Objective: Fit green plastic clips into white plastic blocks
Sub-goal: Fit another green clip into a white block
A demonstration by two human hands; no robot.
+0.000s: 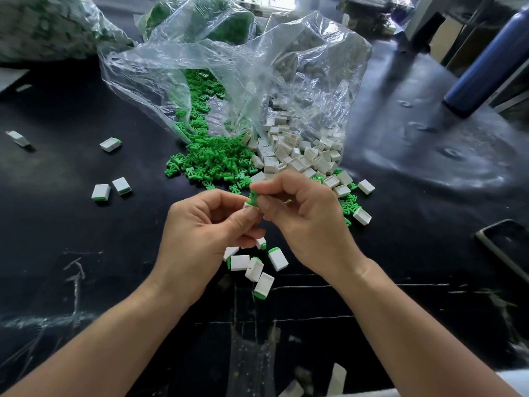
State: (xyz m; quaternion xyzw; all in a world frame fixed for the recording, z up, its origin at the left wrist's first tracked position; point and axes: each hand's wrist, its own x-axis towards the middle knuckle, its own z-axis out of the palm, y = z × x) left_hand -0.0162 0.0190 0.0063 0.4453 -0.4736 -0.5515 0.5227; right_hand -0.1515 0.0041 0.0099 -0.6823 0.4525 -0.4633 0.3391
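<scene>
Both hands meet mid-table: right hand (300, 213) pinches a green clip (253, 199), left hand (206, 227) grips a white block (246, 205). Black tabletop (400, 239) lies open nearby; finished pieces (254, 263) sit just beneath.

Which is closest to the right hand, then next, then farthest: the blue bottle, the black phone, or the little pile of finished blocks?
From the right hand, in the head view:
1. Finished blocks, just below it, between the wrists.
2. Black phone, at the right edge.
3. Blue bottle, far back on the right.
</scene>
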